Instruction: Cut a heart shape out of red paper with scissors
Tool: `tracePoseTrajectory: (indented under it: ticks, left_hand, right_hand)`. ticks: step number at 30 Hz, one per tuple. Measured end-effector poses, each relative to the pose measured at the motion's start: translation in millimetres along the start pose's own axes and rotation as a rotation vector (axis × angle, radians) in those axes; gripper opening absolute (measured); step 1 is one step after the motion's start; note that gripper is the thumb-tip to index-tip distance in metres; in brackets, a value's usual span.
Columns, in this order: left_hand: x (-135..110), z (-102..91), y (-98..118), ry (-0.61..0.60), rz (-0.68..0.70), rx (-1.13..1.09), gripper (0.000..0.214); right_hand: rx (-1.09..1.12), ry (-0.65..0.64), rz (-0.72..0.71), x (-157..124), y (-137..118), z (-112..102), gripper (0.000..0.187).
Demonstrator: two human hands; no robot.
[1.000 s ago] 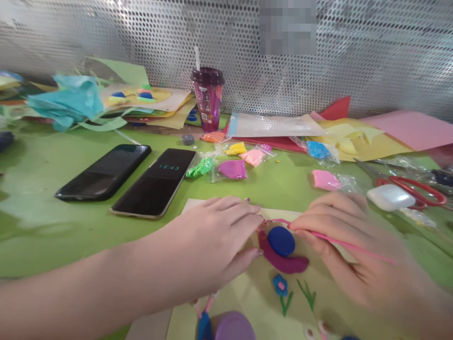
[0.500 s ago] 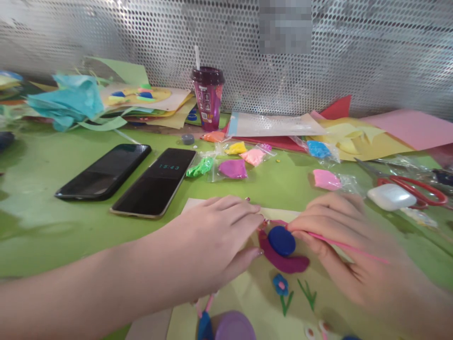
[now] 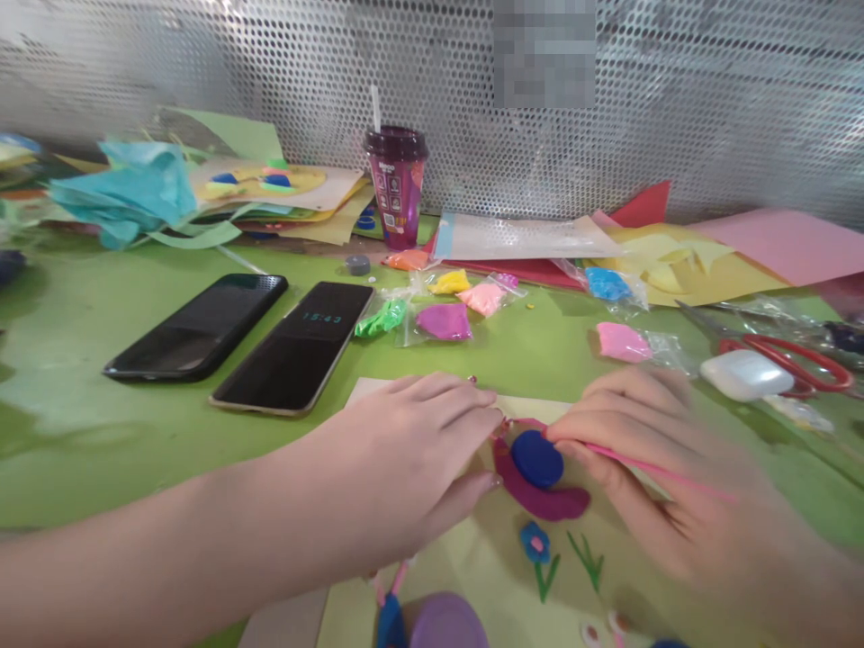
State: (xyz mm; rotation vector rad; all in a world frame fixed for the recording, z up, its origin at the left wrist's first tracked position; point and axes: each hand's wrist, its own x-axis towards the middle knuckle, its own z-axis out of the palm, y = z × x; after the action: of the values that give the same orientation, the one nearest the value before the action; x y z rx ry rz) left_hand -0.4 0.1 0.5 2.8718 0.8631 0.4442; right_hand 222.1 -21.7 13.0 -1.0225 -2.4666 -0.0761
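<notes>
A blue clay disc [image 3: 536,457] sits on a purple clay crescent [image 3: 540,497] on a pale yellow card [image 3: 486,576]. My left hand [image 3: 411,459] lies on the card just left of the clay, fingers together and fingertips touching the crescent's upper end. My right hand [image 3: 648,459] is closed in a pinch on a thin pink stick [image 3: 648,465] whose tip meets the blue disc. Below the clay are a small blue clay flower [image 3: 535,544] and green grass marks [image 3: 587,562].
Two dark phones [image 3: 195,326] [image 3: 297,346] lie at left on the green table [image 3: 101,423]. Small bags of coloured clay [image 3: 444,321] lie behind the card. A purple cup [image 3: 396,184], paper sheets [image 3: 783,243], red scissors [image 3: 789,360] and a white case [image 3: 746,374] stand further back and right.
My right hand has shifted slightly left, bringing the stick's tip closer against the blue disc. The left hand has not moved.
</notes>
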Motion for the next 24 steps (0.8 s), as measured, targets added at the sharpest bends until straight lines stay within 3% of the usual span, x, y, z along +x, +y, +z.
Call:
tracePoseTrajectory:
  ticks: [24]
  left_hand:
    - [1.2, 1.1, -1.7, -0.016, -0.007, -0.005, 0.033]
  right_hand:
    - [0.0, 0.022, 0.02, -0.3, -0.8, 1.3, 0.019]
